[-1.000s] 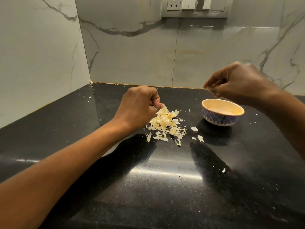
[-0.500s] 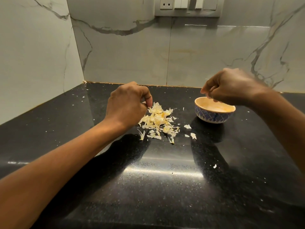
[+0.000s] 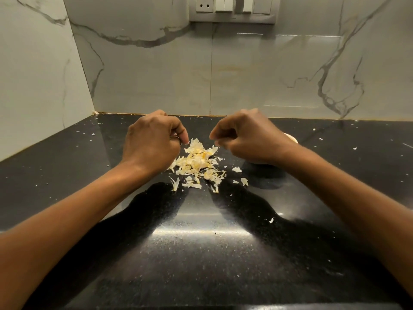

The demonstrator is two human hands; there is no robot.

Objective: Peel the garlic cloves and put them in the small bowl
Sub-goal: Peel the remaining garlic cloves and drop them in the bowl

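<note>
A heap of pale yellow garlic peels [image 3: 197, 163] lies on the black counter [image 3: 201, 242]. My left hand [image 3: 152, 142] hovers at the heap's left edge, curled into a fist with thumb and forefinger tips together; what is inside the fist is hidden. Just right of the heap, my right hand [image 3: 245, 137] has loosely hooked fingers and nothing visible between them. The small bowl [image 3: 290, 138] is almost wholly hidden behind my right hand and wrist; only a sliver of its pale rim shows. No whole clove is in sight.
Loose peel scraps [image 3: 243, 181] and small flakes dot the counter around the heap. Marble-look walls [image 3: 156, 74] close the counter at the back and left. A socket and switch panel [image 3: 232, 7] sits high on the back wall.
My right hand has moved left from above the bowl to beside the peel heap and now covers the bowl. The left hand stayed by the heap, still curled.
</note>
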